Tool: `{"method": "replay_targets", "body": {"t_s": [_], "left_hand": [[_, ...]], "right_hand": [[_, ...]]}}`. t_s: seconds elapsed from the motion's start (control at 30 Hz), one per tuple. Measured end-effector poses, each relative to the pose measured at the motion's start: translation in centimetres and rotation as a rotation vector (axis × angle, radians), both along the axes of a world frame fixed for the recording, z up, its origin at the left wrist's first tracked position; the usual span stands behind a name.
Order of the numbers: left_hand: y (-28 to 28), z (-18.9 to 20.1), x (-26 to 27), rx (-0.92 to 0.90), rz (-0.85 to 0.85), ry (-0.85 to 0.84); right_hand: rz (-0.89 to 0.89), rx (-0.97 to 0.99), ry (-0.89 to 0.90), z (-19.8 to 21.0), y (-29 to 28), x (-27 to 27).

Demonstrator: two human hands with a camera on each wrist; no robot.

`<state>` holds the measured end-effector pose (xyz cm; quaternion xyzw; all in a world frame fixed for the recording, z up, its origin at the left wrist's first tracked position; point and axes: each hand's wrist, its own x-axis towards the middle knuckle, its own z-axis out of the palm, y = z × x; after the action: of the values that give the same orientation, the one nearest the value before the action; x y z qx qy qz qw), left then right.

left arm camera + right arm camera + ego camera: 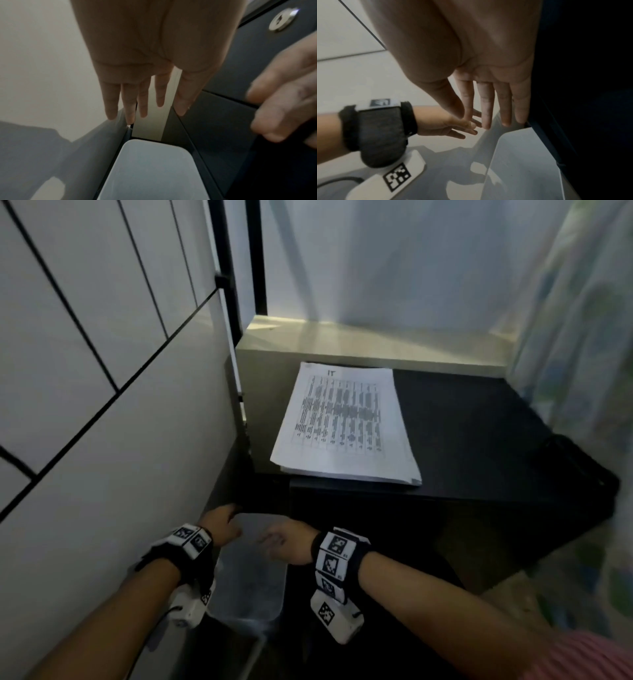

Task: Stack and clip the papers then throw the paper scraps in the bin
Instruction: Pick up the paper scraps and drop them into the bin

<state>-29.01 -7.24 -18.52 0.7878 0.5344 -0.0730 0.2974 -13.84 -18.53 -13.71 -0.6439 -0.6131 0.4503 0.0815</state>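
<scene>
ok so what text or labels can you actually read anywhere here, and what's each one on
"IT": heading at the top of the paper stack on the black desk.
Table print below it: too blurred to read.
Wristband markers: square black-and-white codes, no words.
No other text.

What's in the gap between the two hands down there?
Nothing solid: between the left hand and right hand only the open bin shows below, seen in the head view.

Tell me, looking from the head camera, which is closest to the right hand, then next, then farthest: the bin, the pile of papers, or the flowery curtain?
1. The pale translucent plastic bin, right below the right hand, on the floor by the wall.
2. The white stack of printed papers, up on the black desk.
3. The flowery green-and-blue curtain, far off on the right.
</scene>
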Motion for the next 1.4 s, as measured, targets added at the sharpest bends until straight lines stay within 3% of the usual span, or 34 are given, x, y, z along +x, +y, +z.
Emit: {"method": "replay_targets", "body": {"t_s": [0.27, 0.4, 0.5, 0.7, 0.8, 0.87, 0.97, 1.1, 1.23, 1.4], "left_hand": [[-0.6, 8.1, 4.5, 0.189, 0.136, -0.390], [-0.8, 10.4, 8.3, 0.104, 0.193, -0.587], [-1.8, 11.6, 10.6, 0.070, 0.251, -0.623], [-1.6, 11.1, 11.2, 0.006, 0.367, -0.696], [-1.7, 11.2, 11.1, -0.035, 0.385, -0.793], [-2.4, 11.6, 11.6, -0.026, 0.334, -0.730], [-3.4, 11.5, 12.5, 0.050, 0.120, -0.436], [-3.0, 10.9, 12.8, 0.130, 0.017, -0.358], [-2.8, 9.5, 12.1, 0.155, -0.041, -0.360], [-3.6, 8.6, 12.2, 0.157, -0.082, -0.506]], "right_hand": [[-0.003, 0.257, 0.050, 6.7, -5.7, 5.4], [-0.272, 0.568, 0.056, 10.0, -7.4, 8.9], [-0.484, 0.703, 0.000, 11.3, -7.4, 12.4], [-0.567, 0.375, -0.214, 9.9, -6.8, 17.2], [-0.554, 0.350, -0.230, 8.7, -7.0, 17.5], [-0.541, 0.385, -0.224, 8.4, -7.2, 17.2], [-0.568, 0.423, -0.215, 8.4, -7.8, 17.0], [-0.550, 0.436, -0.356, 7.8, -8.8, 16.9], [-0.491, 0.466, -0.403, 6.4, -10.0, 17.4], [-0.471, 0.578, -0.398, 5.0, -11.4, 19.6]]}}
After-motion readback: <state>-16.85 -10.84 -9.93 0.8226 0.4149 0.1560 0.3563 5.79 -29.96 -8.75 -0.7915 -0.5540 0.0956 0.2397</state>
